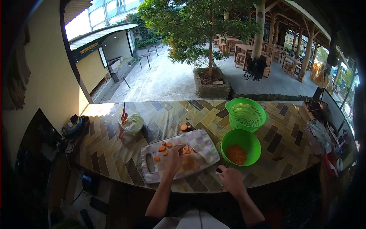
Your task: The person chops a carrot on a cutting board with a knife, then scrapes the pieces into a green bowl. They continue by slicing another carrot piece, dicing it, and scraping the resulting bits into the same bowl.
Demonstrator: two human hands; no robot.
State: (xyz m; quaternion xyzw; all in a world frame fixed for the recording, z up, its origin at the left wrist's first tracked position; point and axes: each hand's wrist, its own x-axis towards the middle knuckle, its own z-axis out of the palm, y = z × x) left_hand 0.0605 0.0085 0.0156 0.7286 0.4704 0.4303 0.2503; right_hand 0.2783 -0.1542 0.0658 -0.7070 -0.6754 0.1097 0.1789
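Observation:
A checked pink-and-white cutting board (206, 141) lies on the table with a handle slot at its left end. My left hand (174, 161) is over the middle of the board, fingers together and pointing down beside finely chopped carrot (188, 150). What its fingertips pinch, if anything, is hidden. Round carrot pieces (164, 148) lie to the left of that hand. My right hand (231, 180), off the board's right corner, is closed around the black handle of a knife (219, 170); its blade is hard to make out. A green bowl (253, 154) holding chopped carrot (236, 154) stands just beyond it.
A green colander (247, 110) stands behind the bowl. Carrot chunks (184, 127) lie beyond the board. A clear plastic bag (132, 124) sits at the left on the patterned table (110, 152). Cables (73, 125) lie at the left edge, plastic packets (320, 135) at the right.

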